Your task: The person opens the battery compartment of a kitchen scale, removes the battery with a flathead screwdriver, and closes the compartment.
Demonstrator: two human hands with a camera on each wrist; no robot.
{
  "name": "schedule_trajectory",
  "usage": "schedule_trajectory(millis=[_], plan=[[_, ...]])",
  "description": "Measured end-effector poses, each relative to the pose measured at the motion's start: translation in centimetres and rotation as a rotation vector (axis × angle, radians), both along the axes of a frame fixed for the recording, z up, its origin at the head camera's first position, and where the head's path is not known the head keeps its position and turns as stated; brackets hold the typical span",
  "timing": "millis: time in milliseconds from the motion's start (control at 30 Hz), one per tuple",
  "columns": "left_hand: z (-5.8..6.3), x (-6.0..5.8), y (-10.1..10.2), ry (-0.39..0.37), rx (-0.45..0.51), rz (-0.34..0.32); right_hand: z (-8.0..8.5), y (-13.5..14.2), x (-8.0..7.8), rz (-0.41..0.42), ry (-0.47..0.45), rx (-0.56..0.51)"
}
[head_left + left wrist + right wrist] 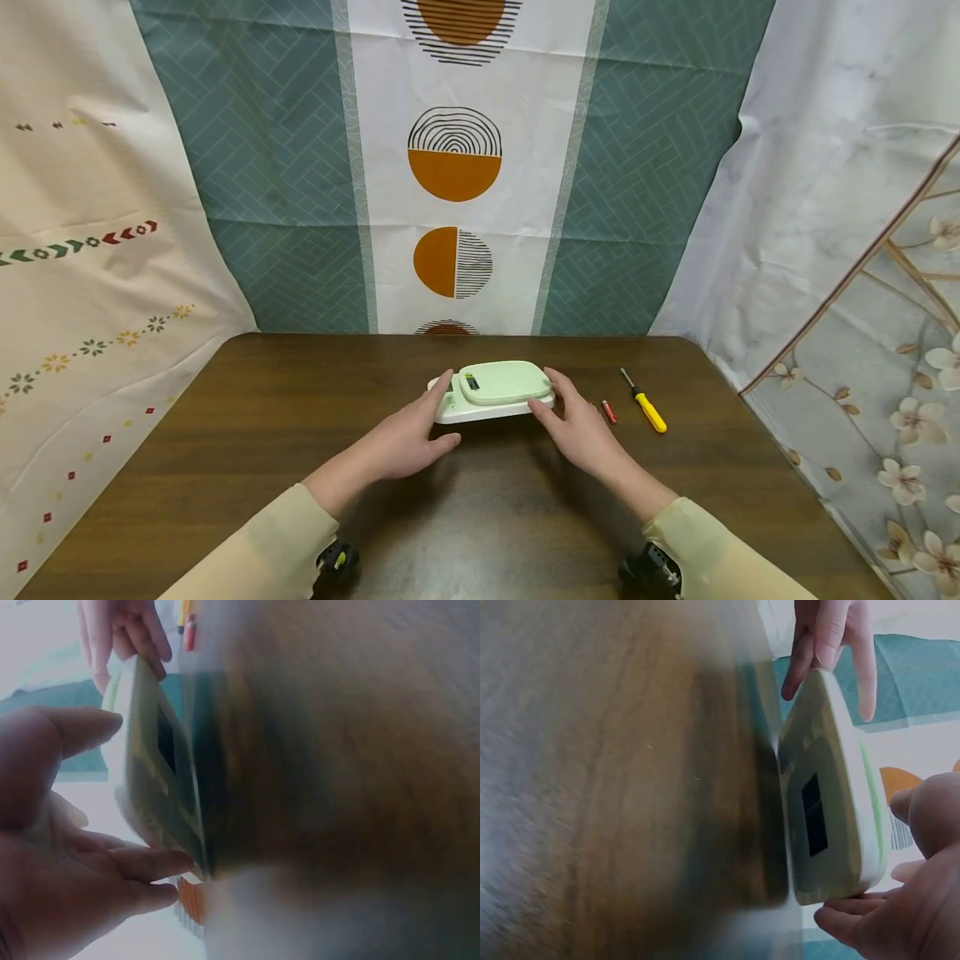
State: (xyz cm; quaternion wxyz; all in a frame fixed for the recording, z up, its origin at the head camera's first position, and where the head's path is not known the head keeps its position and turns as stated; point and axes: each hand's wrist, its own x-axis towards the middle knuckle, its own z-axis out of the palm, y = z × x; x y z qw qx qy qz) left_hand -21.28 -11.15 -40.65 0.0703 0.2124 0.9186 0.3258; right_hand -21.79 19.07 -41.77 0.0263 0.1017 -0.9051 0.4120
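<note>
A kitchen scale (504, 382) with a pale green top plate and white body is at the middle of the table, its front edge tipped up. Both wrist views look at its underside, where a dark rectangular recess (815, 815) shows. My left hand (405, 439) touches the scale's left end with nearly straight fingers, its thumb spread out in front of the body. At the right end, my right hand (581, 429) grips the corner, thumb at the front edge and fingers along the side. A small display (472, 382) shows on the green plate.
Right of the scale lies a small red battery (609, 412). Beyond it is a screwdriver (648, 407) with a yellow and black handle. Patterned cloths (285, 167) hang behind and beside the dark wooden table (247, 450).
</note>
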Motion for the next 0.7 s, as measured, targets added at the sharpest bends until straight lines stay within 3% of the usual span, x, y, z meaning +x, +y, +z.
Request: schedule_trajectory(millis=[267, 500, 700], plan=[[-1.2, 0.5, -0.2, -0.034, 0.029, -0.021, -0.8, 0.0, 0.2, 0.007, -0.034, -0.023], [-1.5, 0.5, -0.2, -0.015, -0.014, -0.042, -1.3, 0.2, 0.5, 0.025, -0.055, -0.003], [-1.6, -0.1, -0.3, 0.028, -0.086, -0.040, -1.2, 0.1, 0.5, 0.026, -0.060, 0.115]])
